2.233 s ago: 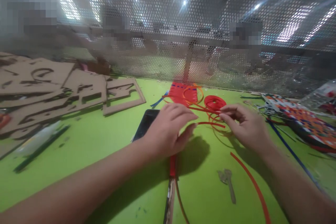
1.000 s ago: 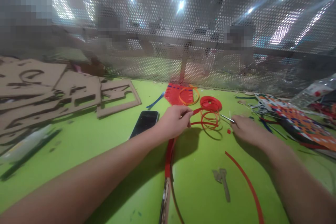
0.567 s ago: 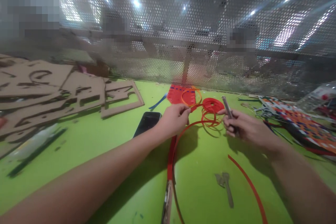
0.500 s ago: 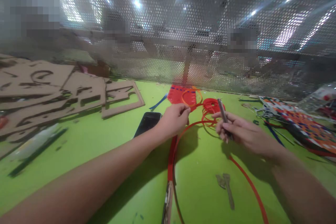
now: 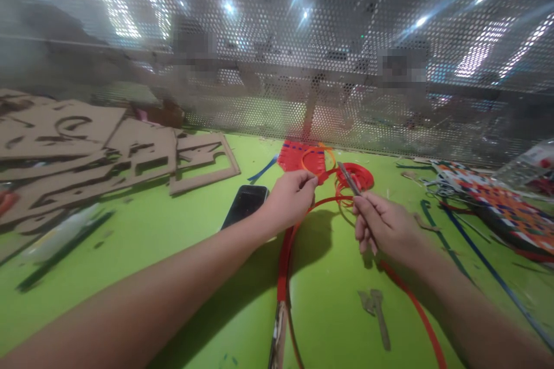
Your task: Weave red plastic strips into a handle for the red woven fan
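My left hand (image 5: pixel 291 198) is closed in a pinch on a red plastic strip (image 5: pixel 284 253) that curves down across the green table (image 5: pixel 173 242). My right hand (image 5: pixel 383 226) is wrapped round a thin grey metal tool (image 5: pixel 348 179), whose tip points up and away toward a red coil of strip (image 5: pixel 357 176). The tool's tip lies close to the strip just right of my left fingers. A red woven piece (image 5: pixel 298 157) with an orange loop sits beyond both hands.
A black phone (image 5: pixel 244 206) lies left of my left hand. Cut cardboard sheets (image 5: pixel 86 150) cover the left side. A multicoloured woven mat (image 5: pixel 489 196) and blue strips lie at the right. A grey key-like piece (image 5: pixel 377 314) lies near me. A perforated metal screen (image 5: pixel 277 69) closes the back.
My right hand reached right, picked up the thin metal tool, and brought it back toward the strip. My left hand kept its pinch on the red strip throughout.
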`<state>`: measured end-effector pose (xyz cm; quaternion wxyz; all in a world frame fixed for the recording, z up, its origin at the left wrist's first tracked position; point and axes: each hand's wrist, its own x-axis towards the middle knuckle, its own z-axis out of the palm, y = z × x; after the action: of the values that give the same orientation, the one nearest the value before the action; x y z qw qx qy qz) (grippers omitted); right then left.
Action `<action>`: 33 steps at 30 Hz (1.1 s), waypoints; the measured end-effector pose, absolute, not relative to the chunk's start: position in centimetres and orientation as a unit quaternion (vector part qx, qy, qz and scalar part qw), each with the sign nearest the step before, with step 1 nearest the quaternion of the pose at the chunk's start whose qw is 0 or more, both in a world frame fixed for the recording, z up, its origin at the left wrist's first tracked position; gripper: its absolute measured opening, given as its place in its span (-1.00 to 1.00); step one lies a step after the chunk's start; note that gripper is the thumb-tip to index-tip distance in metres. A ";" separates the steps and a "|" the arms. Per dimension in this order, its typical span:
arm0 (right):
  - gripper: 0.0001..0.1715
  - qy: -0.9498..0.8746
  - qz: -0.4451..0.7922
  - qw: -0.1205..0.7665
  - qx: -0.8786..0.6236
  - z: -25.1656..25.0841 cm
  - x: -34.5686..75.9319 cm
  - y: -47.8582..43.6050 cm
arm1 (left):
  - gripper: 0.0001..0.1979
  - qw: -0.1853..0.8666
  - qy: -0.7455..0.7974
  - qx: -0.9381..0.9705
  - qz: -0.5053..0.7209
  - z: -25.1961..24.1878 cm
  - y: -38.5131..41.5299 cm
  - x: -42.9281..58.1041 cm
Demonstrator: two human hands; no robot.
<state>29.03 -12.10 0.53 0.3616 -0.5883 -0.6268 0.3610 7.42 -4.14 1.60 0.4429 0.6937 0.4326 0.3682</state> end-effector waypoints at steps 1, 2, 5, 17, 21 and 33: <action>-0.53 -0.634 0.354 0.353 -0.590 0.5 28.9 -12.2 | -0.64 0.446 0.430 0.692 0.370 1.6 -4.2 7.4; -0.57 -0.641 0.351 0.347 -0.588 0.4 28.8 -12.3 | -0.64 0.450 0.428 0.691 0.371 1.6 -4.2 7.5; -0.55 -0.657 0.351 0.342 -0.573 -0.1 28.6 -12.3 | -0.67 0.465 0.416 0.687 0.374 1.5 -4.3 7.6; -0.22 -0.547 0.510 0.455 -0.483 0.1 28.8 -12.0 | -0.81 0.573 0.347 0.649 0.361 1.6 -4.8 7.9; -0.23 -0.474 0.590 0.454 -0.471 0.6 29.2 -12.1 | -0.81 0.581 0.345 0.647 0.355 1.8 -5.0 7.9; -0.65 -0.534 0.548 0.408 -0.498 0.0 29.6 -12.0 | -0.78 0.627 0.371 0.606 0.319 1.7 -5.1 8.1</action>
<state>29.58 -12.00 -0.02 0.4080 -0.4982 -0.5338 0.5480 8.12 -5.14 1.74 0.6268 0.6064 0.3714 0.3186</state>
